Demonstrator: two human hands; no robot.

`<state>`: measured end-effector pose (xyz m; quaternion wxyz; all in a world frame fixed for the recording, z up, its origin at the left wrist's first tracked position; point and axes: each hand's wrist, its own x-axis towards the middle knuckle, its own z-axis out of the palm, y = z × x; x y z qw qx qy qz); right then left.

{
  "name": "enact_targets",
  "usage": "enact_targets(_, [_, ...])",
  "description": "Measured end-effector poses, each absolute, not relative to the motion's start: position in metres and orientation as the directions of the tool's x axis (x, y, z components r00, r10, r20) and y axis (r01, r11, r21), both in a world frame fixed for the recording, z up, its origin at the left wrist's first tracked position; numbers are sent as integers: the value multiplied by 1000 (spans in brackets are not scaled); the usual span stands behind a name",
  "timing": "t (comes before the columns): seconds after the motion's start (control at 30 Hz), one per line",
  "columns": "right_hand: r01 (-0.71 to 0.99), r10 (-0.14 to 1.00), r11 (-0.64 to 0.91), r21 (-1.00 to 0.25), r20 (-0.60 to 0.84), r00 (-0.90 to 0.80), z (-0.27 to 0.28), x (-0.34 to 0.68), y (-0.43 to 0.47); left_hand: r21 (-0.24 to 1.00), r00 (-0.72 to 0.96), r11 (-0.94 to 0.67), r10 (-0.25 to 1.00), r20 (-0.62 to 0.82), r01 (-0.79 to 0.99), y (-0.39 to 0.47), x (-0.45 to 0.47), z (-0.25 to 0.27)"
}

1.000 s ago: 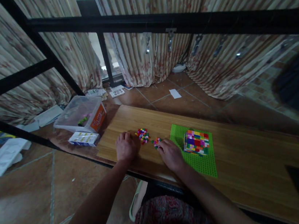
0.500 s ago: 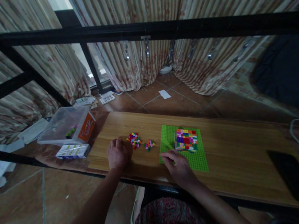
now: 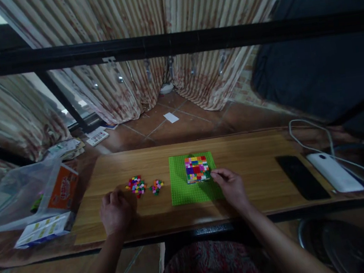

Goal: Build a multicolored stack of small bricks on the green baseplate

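Observation:
My left hand (image 3: 116,210) rests on the wooden tabletop with its fingers curled under. Whatever may be inside them is hidden. Just beyond it lies a loose pile of small coloured toy bricks (image 3: 136,186), with a smaller pile of bricks (image 3: 156,187) to the right. A multicoloured block built of bricks (image 3: 197,169) stands on a green baseplate (image 3: 180,195). At the block's right side, my right hand (image 3: 234,188) pinches thumb and forefinger together, close to the lower right corner. Anything between those fingertips is too small to make out.
On the right of the wooden table (image 3: 254,149) lie a black phone-like slab (image 3: 301,177) and a white device (image 3: 334,172) with a cable. A clear plastic bin (image 3: 27,183) and a small box (image 3: 43,230) stand on the left. A black bar (image 3: 170,44) crosses above the far side.
The camera view has swung to the right. My right hand has moved from the block's near left side round to its right side. My left hand stays resting near the loose bricks.

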<state>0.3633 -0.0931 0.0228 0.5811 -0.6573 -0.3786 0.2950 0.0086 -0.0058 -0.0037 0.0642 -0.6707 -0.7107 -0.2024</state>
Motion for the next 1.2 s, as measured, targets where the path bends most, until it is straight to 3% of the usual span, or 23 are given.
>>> enact_targets(0.17, [102,849,36,-994,84,522,18,361,-79,198,-56,-21,925,375,980,-5,9,-1])
enact_targets(0.4, [154,853,73,-985,142,502,17,362,-73,220,-85,1,924,374,976,-5,8,-3])
enact_targets(0.77, [-261,819,-22,-965,-167,549,24,357,-64,244,-121,40,937,327,969,-7,12,0])
enact_targets(1.2, [-274,837,-50,-960,-190,513,22,357,-65,197,-104,42,943,317,980,-9,14,3])
